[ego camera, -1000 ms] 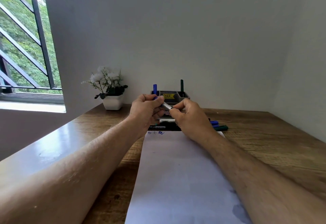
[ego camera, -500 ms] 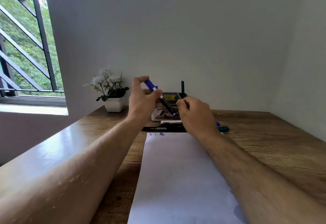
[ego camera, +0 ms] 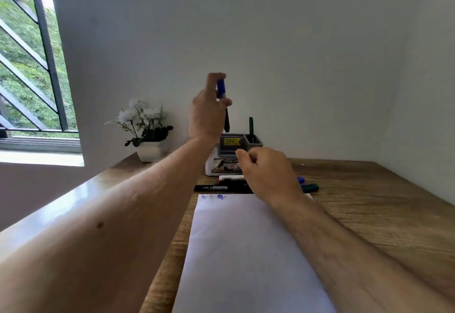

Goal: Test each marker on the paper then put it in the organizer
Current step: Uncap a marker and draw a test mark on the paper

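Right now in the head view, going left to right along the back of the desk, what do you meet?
Window → potted white flowers → left hand holding the blue-capped marker upright → organizer → green marker standing in the organizer's right cup.

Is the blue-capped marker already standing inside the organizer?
No, the left hand holds the blue-capped marker upright above the organizer.
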Tool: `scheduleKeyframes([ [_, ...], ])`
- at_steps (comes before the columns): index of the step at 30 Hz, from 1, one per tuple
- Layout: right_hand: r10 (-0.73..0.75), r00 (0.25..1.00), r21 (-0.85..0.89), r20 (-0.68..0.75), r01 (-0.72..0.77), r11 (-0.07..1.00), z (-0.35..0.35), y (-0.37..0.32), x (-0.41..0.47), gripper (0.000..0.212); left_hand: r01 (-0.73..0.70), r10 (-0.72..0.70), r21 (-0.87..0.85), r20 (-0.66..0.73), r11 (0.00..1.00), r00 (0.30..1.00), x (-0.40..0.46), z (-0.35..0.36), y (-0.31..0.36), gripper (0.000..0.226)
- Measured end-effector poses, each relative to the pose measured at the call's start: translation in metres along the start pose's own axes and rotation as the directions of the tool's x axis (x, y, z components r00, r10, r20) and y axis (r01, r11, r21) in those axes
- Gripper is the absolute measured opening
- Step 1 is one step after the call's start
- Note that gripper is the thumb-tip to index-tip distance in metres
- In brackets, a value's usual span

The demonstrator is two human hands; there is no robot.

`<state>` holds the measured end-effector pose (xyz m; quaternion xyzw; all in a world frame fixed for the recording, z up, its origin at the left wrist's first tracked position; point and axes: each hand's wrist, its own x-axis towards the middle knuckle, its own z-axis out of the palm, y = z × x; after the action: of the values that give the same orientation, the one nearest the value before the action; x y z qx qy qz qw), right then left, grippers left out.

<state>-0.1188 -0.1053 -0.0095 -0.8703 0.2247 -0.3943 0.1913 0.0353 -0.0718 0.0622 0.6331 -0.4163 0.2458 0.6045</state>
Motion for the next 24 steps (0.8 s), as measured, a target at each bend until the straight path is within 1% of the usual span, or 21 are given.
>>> scheduleKeyframes([
  [2, 0.002, 1.0, 0.004, 0.001, -0.002, 1.0, 0.0, 0.0, 0.001, 0.048, -0.04, 0.038, 0.099, 0.024, 0.994, 0.999, 0.002, 0.009, -0.006, 0.042],
  [4, 0.003, 1.0, -0.001, 0.007, -0.003, 1.0, 0.0, 0.0, 0.001, 0.048, -0.054, 0.043, 0.195, 0.06, 0.979, 0.997, 0.003, 0.015, -0.011, 0.043],
  [7, 0.004, 1.0, -0.013, 0.022, -0.004, 1.0, -0.002, -0.001, 0.0, 0.047, -0.009, -0.017, 0.292, 0.088, 0.956, 0.996, 0.006, 0.021, -0.022, 0.045],
  [9, 0.007, 1.0, -0.02, 0.024, -0.007, 1.0, -0.001, 0.0, 0.001, 0.046, 0.008, -0.057, 0.342, 0.133, 0.94, 0.989, 0.008, 0.025, -0.029, 0.046],
  [12, 0.024, 0.999, -0.037, 0.022, -0.023, 0.999, 0.0, 0.001, 0.003, 0.043, 0.043, -0.141, 0.408, 0.215, 0.912, 0.966, 0.009, 0.03, -0.036, 0.047],
  [14, 0.04, 0.999, -0.061, 0.021, -0.039, 0.997, 0.001, 0.002, 0.003, 0.039, 0.066, -0.189, 0.451, 0.236, 0.89, 0.953, 0.011, 0.032, -0.039, 0.047],
  [16, 0.057, 0.998, -0.082, 0.024, -0.055, 0.995, 0.0, 0.003, 0.003, 0.032, 0.075, -0.211, 0.471, 0.242, 0.879, 0.947, 0.012, 0.031, -0.04, 0.05],
  [18, 0.077, 0.996, -0.102, 0.041, -0.073, 0.992, -0.002, 0.002, 0.003, 0.025, 0.081, -0.222, 0.48, 0.246, 0.874, 0.943, 0.012, 0.028, -0.037, 0.058],
  [21, 0.117, 0.99, -0.125, 0.079, -0.107, 0.986, -0.008, -0.001, 0.002, 0.015, 0.067, -0.197, 0.475, 0.229, 0.878, 0.953, 0.007, 0.019, -0.022, 0.061],
  [22, 0.128, 0.987, -0.138, 0.095, -0.115, 0.984, -0.011, -0.003, 0.001, 0.013, 0.068, -0.178, 0.439, 0.214, 0.896, 0.96, 0.003, 0.015, -0.014, 0.058],
  [24, 0.148, 0.978, -0.167, 0.145, -0.123, 0.978, -0.018, -0.006, -0.001, 0.015, 0.067, -0.13, 0.31, 0.188, 0.948, 0.974, -0.013, 0.007, 0.001, 0.047],
])
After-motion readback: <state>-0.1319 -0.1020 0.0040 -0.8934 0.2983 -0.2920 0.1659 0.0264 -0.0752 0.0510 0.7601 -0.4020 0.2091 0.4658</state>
